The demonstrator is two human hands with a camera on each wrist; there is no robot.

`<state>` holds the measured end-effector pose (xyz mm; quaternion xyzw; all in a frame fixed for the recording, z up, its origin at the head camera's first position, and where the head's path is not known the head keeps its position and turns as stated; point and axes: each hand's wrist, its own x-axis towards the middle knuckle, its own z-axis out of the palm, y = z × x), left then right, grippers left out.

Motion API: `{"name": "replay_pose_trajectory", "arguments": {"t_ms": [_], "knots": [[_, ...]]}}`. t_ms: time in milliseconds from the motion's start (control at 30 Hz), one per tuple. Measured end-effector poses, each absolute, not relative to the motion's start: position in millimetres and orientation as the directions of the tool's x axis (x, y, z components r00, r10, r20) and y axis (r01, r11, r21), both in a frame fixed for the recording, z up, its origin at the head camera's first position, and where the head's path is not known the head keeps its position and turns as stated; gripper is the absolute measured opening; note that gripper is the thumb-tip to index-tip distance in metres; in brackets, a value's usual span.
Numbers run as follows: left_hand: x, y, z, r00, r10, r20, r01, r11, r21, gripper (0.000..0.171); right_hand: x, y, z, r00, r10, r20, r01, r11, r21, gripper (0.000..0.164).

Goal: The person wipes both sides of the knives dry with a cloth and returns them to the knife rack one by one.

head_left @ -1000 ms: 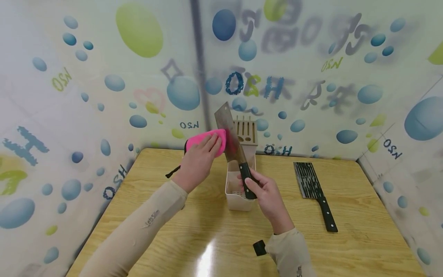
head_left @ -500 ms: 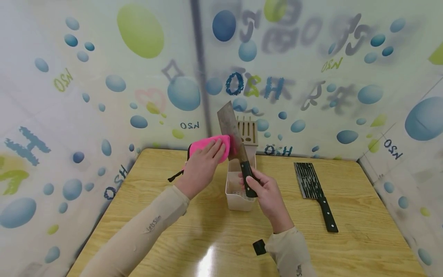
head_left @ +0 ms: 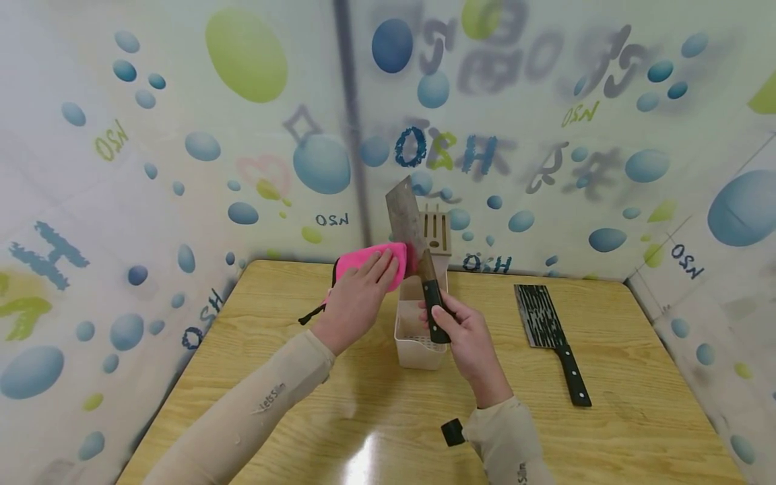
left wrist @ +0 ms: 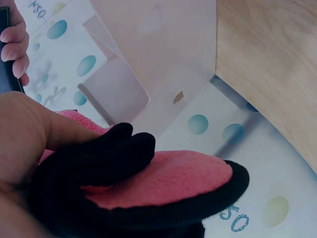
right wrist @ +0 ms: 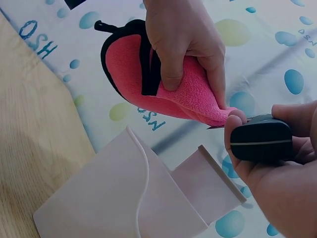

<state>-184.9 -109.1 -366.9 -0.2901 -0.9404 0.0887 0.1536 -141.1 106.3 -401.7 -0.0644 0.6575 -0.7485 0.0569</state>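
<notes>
From where I stand, the left sleeve carries small dark lettering that I read as "LetsSlim", while on the right sleeve I can make out only "Slim". Across the back wall run a blue O, a green figure like a 2 or an S, and a blue H, repeated smaller and all in blue down by the worktop, with little groups in dark and green that start with O and end in N. The left wall bears a big blue H; some blurred grey strokes at the back defeat me.
</notes>
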Motion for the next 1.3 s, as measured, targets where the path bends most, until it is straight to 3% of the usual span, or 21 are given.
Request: {"name": "replay_pose_trajectory", "arguments": {"t_ms": [433,700,1300], "knots": [[-184.8,-104.2,-364.5,-0.789,0.561,0.251,0.514,0.826,-0.231,0.07,-142.3,102.6,-403.5,-0.983,-0.181,0.032,-0.016,-0.087,-0.996,0.044],[-183.9,-99.2,-358.0,-0.76,0.583,0.288,0.525,0.811,-0.257,0.072,-142.5,103.2,-405.2,-0.981,-0.193,0.018,-0.004,-0.073,-0.997,0.043],[-199.0,-97.0,-340.3,-0.771,0.553,0.317,0.478,0.83,-0.286,0.07,-140.0,104.8,-405.8,-0.977,-0.212,0.025,-0.013,-0.057,-0.998,0.042]]}}
